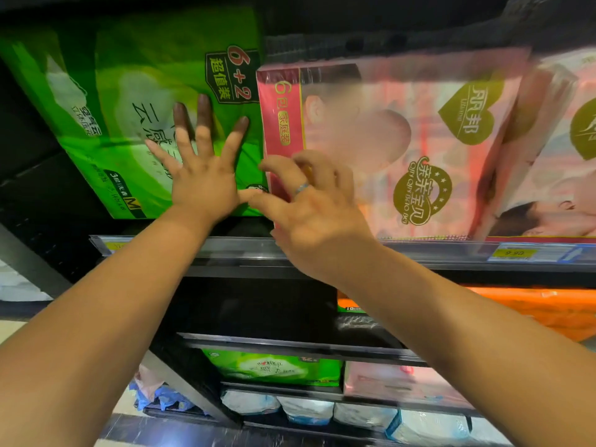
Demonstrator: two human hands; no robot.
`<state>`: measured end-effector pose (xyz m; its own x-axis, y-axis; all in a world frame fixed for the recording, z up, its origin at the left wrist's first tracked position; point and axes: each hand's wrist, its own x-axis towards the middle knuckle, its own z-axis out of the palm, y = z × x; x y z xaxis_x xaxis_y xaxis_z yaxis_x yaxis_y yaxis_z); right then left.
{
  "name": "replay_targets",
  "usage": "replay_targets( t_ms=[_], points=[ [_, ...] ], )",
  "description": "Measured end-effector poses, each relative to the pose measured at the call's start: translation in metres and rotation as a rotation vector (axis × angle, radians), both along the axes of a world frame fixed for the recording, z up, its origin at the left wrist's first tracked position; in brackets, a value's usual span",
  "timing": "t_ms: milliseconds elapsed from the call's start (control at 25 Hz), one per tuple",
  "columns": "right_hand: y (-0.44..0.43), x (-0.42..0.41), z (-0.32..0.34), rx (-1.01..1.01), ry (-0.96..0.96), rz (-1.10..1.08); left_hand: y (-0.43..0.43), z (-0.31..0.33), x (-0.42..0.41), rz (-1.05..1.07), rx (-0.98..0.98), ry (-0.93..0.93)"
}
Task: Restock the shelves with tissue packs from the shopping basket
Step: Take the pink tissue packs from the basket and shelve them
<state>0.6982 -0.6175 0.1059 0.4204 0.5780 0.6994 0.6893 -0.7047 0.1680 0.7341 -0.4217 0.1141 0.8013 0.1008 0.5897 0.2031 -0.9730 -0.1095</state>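
Left hand (pixel 200 169) flat on front of green tissue pack (pixel 145 75), fingers straight and spread wide. Green tissue pack stands on upper shelf (pixel 419 250), left, tilted. Pink tissue pack (pixel 403 140) just right of it on same shelf, the two packs touching. Right hand (pixel 309 204) at pink tissue pack's red left edge, fingers curled, tips on wrapper; grip or mere touch cannot tell. Ring (pixel 302 188) on one right finger. Yellow price tag (pixel 516 253) on shelf rail, right. Lower shelves hold more packs (pixel 274 366).

Tilted green tissue pack (pixel 145 91) just beside pink tissue pack (pixel 403 140), both on the shelf (pixel 419 251).
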Motion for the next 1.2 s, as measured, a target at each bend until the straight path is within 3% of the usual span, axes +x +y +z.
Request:
replay_targets(
  t_ms=[80,400,680,880,1080,1200],
  points=[
    [0.012,0.007,0.000,-0.133,0.020,-0.080,0.004,-0.001,0.000,0.002,0.004,0.004],
    [0.015,0.018,0.011,-0.175,0.090,-0.202,0.013,0.000,0.000,0.012,0.017,0.009],
    [0.021,0.038,0.002,-0.112,-0.036,-0.150,0.014,-0.001,-0.003,-0.014,0.036,-0.022],
    [-0.029,0.036,-0.007,0.105,0.069,0.016,0.009,0.001,-0.012,-0.014,0.045,0.021],
    [-0.084,0.027,-0.025,0.192,0.113,-0.111,-0.029,0.004,-0.029,-0.105,-0.187,-0.054],
    [-0.106,0.021,-0.020,0.211,0.175,-0.262,-0.057,0.000,-0.040,-0.354,-0.152,-0.238]
  ],
)
